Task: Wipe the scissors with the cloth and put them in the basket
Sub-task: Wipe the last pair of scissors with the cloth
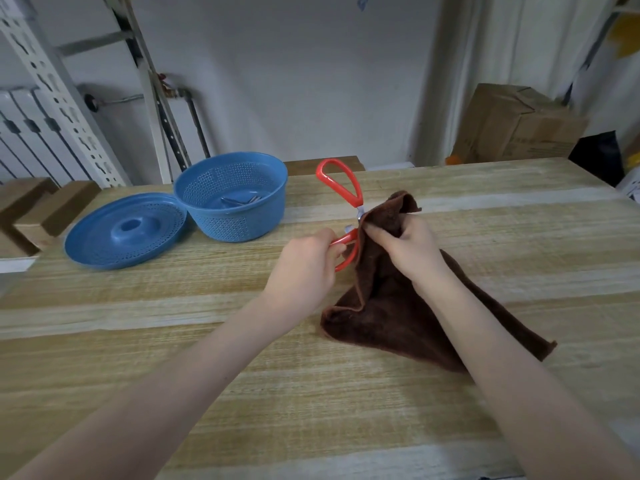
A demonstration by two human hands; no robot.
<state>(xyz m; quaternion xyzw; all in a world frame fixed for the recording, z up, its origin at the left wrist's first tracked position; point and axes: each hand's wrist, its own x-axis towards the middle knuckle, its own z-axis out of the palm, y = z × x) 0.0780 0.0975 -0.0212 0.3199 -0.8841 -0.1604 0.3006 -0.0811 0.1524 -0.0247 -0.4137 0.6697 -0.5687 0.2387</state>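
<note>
Red-handled scissors are held above the wooden table, handles spread, one loop pointing up and back. My left hand grips the lower red handle. My right hand pinches the brown cloth around the blades, which are hidden inside the fabric. The cloth's lower part drapes onto the table. The blue perforated basket stands to the left, behind my left hand, with some metal items lying in its bottom.
A blue perforated lid lies flat left of the basket. Wooden blocks sit at the table's left edge. Cardboard boxes and a black bag stand behind the table at the right. A metal rack rises at the back left.
</note>
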